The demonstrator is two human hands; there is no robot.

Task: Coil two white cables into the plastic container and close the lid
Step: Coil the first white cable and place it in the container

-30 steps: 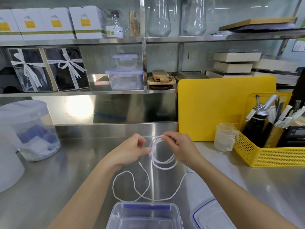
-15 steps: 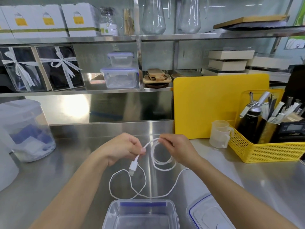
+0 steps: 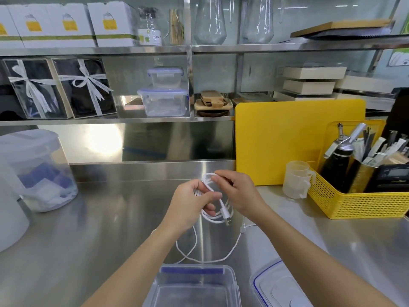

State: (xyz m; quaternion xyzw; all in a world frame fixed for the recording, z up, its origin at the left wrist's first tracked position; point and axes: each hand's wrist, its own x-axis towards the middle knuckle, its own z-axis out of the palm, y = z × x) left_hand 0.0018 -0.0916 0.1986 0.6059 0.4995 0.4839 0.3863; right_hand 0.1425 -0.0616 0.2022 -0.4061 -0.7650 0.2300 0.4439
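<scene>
A white cable coil [image 3: 215, 214] hangs above the steel counter between my two hands, its plug end dangling at the coil's lower right. My left hand [image 3: 190, 202] pinches the coil's left side. My right hand [image 3: 236, 191] grips its top. A second white cable [image 3: 205, 254] lies loose on the counter below them, with a connector near my right wrist. The clear plastic container [image 3: 232, 282] stands open at the near edge, with nothing in it. Its blue-rimmed lid [image 3: 269, 284] lies flat just to its right.
A yellow cutting board [image 3: 298, 140] leans against the back right. A yellow basket [image 3: 363, 202] of utensils and a stack of small measuring cups [image 3: 295, 180] stand at the right. A large lidded tub [image 3: 37, 171] sits at the left. Shelves above hold boxes and containers.
My left hand has wound the cable's last free length onto the coil; the plug now hangs at the coil. Both hands have closed in on it.
</scene>
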